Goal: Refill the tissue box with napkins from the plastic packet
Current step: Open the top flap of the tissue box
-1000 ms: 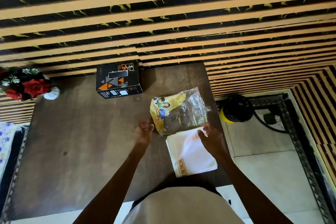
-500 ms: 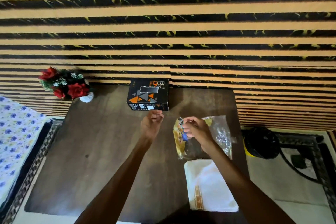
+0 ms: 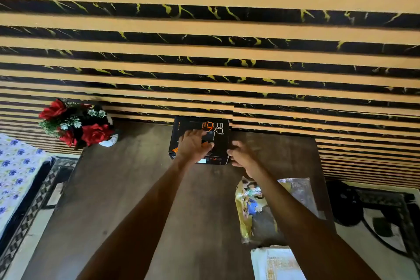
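The black tissue box (image 3: 218,126) with orange print stands at the table's far edge against the striped wall. My left hand (image 3: 193,146) lies on its top, fingers spread over the lid. My right hand (image 3: 242,154) touches the box's right front corner with curled fingertips. The plastic packet (image 3: 256,209), yellow print and clear film, lies flat on the table to the right, partly under my right forearm. A stack of white napkins (image 3: 272,263) with an orange pattern rests at the near right edge.
A vase of red artificial roses (image 3: 75,127) stands at the table's far left corner. The dark wooden table (image 3: 127,188) is bare on its left half. A floral-covered bed (image 3: 16,173) is at left; a dark round object (image 3: 343,207) sits on the floor at right.
Both hands moved forward from the packet area to the tissue box; the left now rests on its top, the right at its corner. The camera tilted up and forward.
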The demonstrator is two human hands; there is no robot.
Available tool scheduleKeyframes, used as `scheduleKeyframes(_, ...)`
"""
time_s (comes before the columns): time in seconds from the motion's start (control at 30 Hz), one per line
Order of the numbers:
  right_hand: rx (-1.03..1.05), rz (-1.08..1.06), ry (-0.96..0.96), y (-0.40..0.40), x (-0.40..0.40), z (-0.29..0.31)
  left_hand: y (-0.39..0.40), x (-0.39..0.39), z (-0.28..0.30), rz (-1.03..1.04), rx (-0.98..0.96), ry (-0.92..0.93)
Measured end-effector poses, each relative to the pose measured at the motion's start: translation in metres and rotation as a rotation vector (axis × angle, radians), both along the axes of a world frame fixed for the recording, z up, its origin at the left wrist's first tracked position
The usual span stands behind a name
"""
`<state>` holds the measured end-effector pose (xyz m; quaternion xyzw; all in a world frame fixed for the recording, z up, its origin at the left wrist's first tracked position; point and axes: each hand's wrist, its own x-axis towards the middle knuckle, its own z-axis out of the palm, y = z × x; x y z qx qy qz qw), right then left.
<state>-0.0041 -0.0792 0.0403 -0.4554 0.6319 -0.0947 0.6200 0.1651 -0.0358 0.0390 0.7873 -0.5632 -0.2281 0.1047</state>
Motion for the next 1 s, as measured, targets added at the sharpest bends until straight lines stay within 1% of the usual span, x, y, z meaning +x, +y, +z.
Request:
scheduleKeyframes(0.1,0.047,-0.020,-0.029,0.004,0.007,-0.008,-0.008,-0.003,-0.008,-0.024,-0.017,-0.026)
scheduleKeyframes(0.17,0.050,-0.015,-0.035,0.008,0.009,-0.009,-0.008,-0.008,-0.007,-0.012,-0.035,0.009)
scheduleKeyframes(0.27,0.039,-0.024,-0.069,0.022,0.005,0.005,0.004,-0.011,-0.007,-0.007,-0.034,0.056)
scheduleKeyframes(0.3,0.032,-0.029,-0.090,0.029,0.000,0.011,0.012,-0.010,-0.005,0.006,-0.055,0.081)
scheduleKeyframes(0.4,-0.002,-0.040,-0.209,0.056,-0.016,0.027,0.040,-0.009,0.007,0.063,-0.130,0.234)
scheduleKeyframes(0.47,-0.049,-0.013,-0.218,0.081,-0.026,0.037,0.066,-0.009,0.020,0.048,-0.145,0.316)
scheduleKeyframes(0.53,-0.143,0.080,-0.186,0.107,-0.036,0.046,0.099,-0.009,0.032,0.003,-0.128,0.384)
scheduleKeyframes(0.67,-0.351,0.411,-0.070,0.151,-0.053,0.055,0.154,-0.001,0.025,-0.044,-0.085,0.497)
scheduleKeyframes(0.77,-0.499,0.642,0.084,0.182,-0.056,0.054,0.185,0.001,0.016,-0.101,-0.105,0.544)
scheduleKeyframes(0.83,-0.571,0.713,0.192,0.196,-0.056,0.050,0.198,0.001,0.012,-0.161,-0.107,0.552)
scheduleKeyframes(0.9,-0.606,0.731,0.280,0.210,-0.055,0.047,0.211,0.004,0.008,-0.236,-0.062,0.571)
scheduleKeyframes(1.0,-0.597,0.713,0.301,0.223,-0.054,0.048,0.226,0.009,0.007,-0.309,0.014,0.572)
